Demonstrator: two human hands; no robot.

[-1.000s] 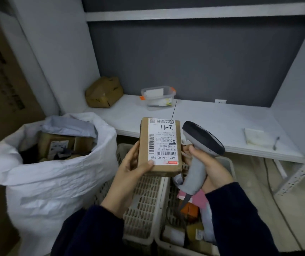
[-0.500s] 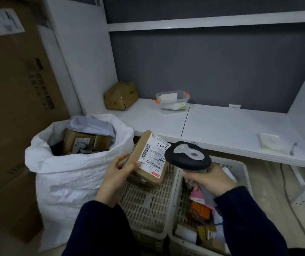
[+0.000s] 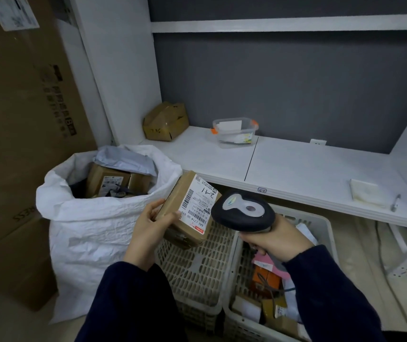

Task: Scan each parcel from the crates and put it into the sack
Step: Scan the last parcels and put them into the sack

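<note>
Head view, left hand (image 3: 151, 224) gripping parcel (image 3: 187, 211) (tilted), right hand (image 3: 275, 239) gripping scanner (image 3: 243, 213)

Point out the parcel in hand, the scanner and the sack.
parcel (image 3: 198, 206), head view, on its white label.
scanner (image 3: 243, 211), head view, top of its head.
sack (image 3: 91, 230), head view, front of its white wall.

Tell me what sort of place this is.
Probably a courier or parcel-sorting depot: a white sack holds labelled boxes, a plastic crate holds more parcels, and the right hand holds a barcode scanner beside the labelled parcel in the left hand.
</note>
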